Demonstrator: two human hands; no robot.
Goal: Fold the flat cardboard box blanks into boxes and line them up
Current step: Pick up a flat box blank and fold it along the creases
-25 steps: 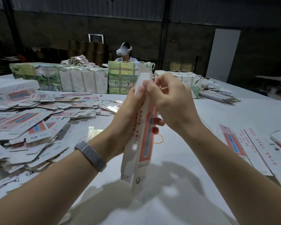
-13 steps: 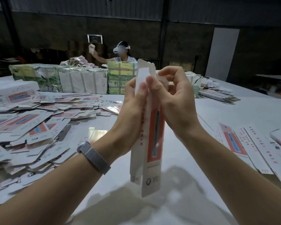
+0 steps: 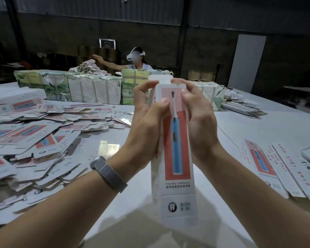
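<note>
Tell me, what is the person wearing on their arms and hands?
Both arms are bare, with no sleeves showing and no gloves on the left hand or right hand. The left wrist wears a grey woven-metal band. No rings show.

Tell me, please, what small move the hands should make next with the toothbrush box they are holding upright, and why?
Probably tuck the top flap down into the box. Both the left hand and the right hand grip the upper end, the printed front already faces the camera as an opened sleeve, and the white flap stands above the fingers, not yet closed. The bottom flap also looks open.
</note>
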